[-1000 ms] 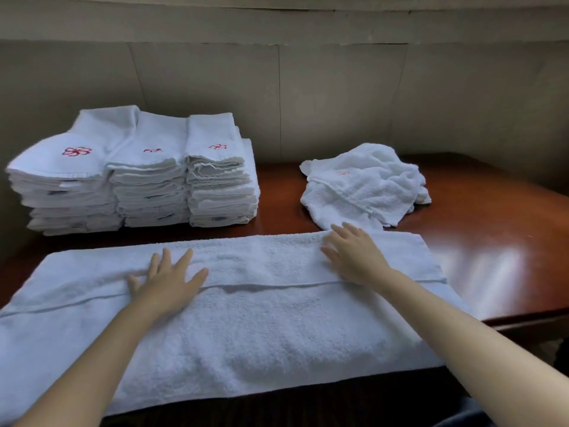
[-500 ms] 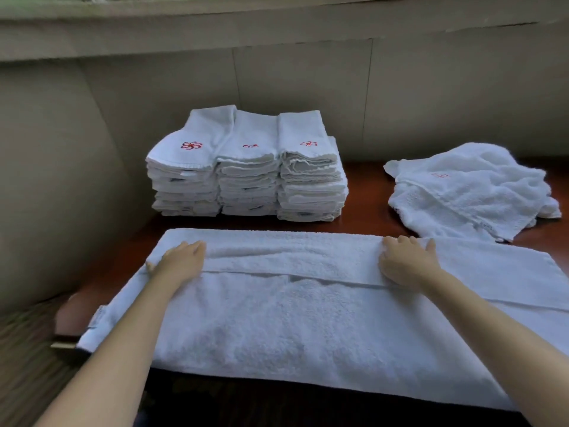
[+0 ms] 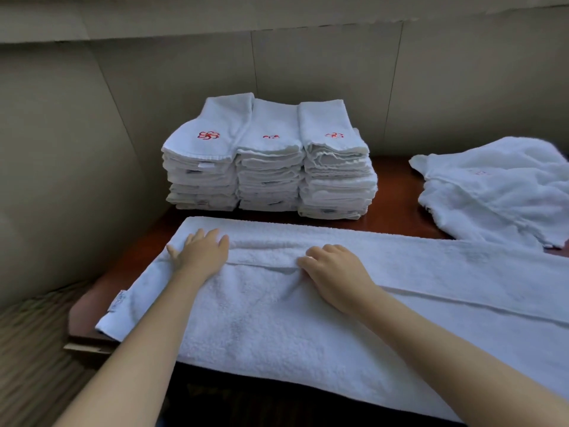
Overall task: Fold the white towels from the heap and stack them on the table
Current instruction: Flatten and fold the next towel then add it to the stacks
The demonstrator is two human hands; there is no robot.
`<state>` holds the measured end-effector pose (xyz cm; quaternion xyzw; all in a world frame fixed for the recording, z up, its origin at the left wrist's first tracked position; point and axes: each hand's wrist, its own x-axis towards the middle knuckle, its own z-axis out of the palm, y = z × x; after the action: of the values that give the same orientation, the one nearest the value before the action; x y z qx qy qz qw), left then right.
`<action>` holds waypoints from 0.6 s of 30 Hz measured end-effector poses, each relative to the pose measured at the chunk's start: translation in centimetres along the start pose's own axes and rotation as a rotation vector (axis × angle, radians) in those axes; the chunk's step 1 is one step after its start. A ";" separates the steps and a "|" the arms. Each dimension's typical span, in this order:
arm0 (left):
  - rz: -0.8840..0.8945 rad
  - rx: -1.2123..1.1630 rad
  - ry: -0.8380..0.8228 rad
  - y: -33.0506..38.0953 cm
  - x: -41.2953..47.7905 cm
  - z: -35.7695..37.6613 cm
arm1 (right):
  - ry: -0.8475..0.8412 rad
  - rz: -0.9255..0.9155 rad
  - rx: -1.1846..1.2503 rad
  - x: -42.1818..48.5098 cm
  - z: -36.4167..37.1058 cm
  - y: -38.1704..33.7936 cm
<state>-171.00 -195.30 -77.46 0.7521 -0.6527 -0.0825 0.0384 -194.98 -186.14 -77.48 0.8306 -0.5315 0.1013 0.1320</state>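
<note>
A long white towel (image 3: 277, 318), folded lengthwise, lies across the front of the wooden table (image 3: 394, 192). My left hand (image 3: 200, 254) presses flat on its left end, fingers spread over the folded flap. My right hand (image 3: 332, 272) rests on the flap's edge near the middle, fingers bent, with small creases by the thumb. Behind the towel stands a stack of folded white towels (image 3: 268, 161) in three columns, with red embroidered marks on top. A loose heap of white towels (image 3: 498, 192) lies at the back right.
A beige panelled wall runs behind the table and along its left side. The table's left corner (image 3: 86, 334) shows bare wood, with carpeted floor (image 3: 30, 365) beyond it. The long towel overhangs the front edge.
Both hands have slid left along the fold. The left hand has reached the towel's left end and flattened out. My view has turned left, pushing the heap toward the right edge.
</note>
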 end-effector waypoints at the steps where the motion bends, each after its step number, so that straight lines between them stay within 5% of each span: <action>1: 0.003 0.000 -0.002 -0.1 0.0 0.0 | 0.009 -0.007 0.011 0.3 0.1 -0.5; 9: 0.005 -0.005 -0.068 -1.1 -0.2 -0.7 | 0.222 -0.167 0.215 -0.9 -0.1 -0.2; 15: -0.133 0.169 -0.087 0.3 -0.5 -1.4 | -0.147 -0.090 0.337 -1.3 0.0 0.2; 18: 0.041 0.035 0.022 2.3 -0.6 -1.5 | -0.268 0.057 0.453 -0.8 -1.0 1.3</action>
<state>-173.05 -195.16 -75.56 0.7400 -0.6688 -0.0622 0.0340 -196.49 -185.65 -76.64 0.8298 -0.5310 0.1104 -0.1317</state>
